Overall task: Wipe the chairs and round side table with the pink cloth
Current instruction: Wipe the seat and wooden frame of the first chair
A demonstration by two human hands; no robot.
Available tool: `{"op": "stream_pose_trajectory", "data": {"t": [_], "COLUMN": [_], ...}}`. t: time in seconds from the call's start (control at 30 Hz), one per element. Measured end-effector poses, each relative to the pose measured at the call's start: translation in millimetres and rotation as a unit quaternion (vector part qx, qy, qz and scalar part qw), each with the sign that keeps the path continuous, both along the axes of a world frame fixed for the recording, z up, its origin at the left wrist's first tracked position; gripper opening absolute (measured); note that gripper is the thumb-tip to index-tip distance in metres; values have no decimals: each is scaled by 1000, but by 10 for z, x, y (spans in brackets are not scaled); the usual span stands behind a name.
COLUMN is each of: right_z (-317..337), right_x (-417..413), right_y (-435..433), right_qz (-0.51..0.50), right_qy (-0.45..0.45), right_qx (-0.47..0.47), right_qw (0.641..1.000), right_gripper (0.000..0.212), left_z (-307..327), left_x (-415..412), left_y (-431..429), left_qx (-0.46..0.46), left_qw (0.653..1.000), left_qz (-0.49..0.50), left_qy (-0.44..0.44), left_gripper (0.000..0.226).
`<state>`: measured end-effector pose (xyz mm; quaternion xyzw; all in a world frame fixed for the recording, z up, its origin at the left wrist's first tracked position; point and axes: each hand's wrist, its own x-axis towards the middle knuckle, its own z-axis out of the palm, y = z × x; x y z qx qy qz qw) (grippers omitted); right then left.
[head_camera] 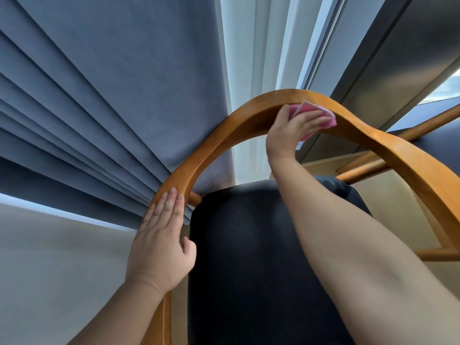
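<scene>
Obs., one person at a wooden chair [408, 168], seen from just behind the arms.

Right hand [290, 131]: reaches up to the crown of the curved back rail [221, 138]. The fingers [315, 122] are curled round a bunched pink cloth [305, 108] and clamp it against the rail just right of the arch's highest point. Cloth shows above the knuckles, past the fingertips and as a small fold below the hand. The thumb side is turned away, so I cannot tell where the thumb lies.

Left hand [159, 242]: holds nothing. It lies palm down on the left run of the same rail, lower down. The four fingers are straight and close together, pointing up along the wood, and the thumb is spread out to the side towards the seat pad. It is a flat resting contact, with no wrap round the rail.

The two hands are well apart on the one rail, with the cloth only in the right.

Chair: orange-brown bent wood with a dark seat pad [249, 257] below and between the forearms.

Surroundings: a blue-grey pleated curtain [99, 83] hangs behind the rail at left, with a pale sheer curtain [249, 58] beside it and a dark window frame [373, 61] at right. More wooden bars [361, 168] cross behind the chair at right.
</scene>
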<state>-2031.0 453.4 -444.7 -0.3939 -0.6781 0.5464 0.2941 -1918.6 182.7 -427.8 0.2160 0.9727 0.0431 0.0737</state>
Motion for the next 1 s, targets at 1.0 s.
{"op": "stream_pose_trajectory", "data": {"t": [1.0], "right_z": [1686], "right_x": [2061], "right_y": [-169], "right_qz": [280], "right_qy": [-100], "right_qx": [16], "right_qw": [955], "right_gripper": [26], "left_z": [898], "left_x": [96], "left_y": [302], "left_qx": [213], "left_qw": [968], "left_qz": [27], "left_qy": [-129], "left_gripper": [49]}}
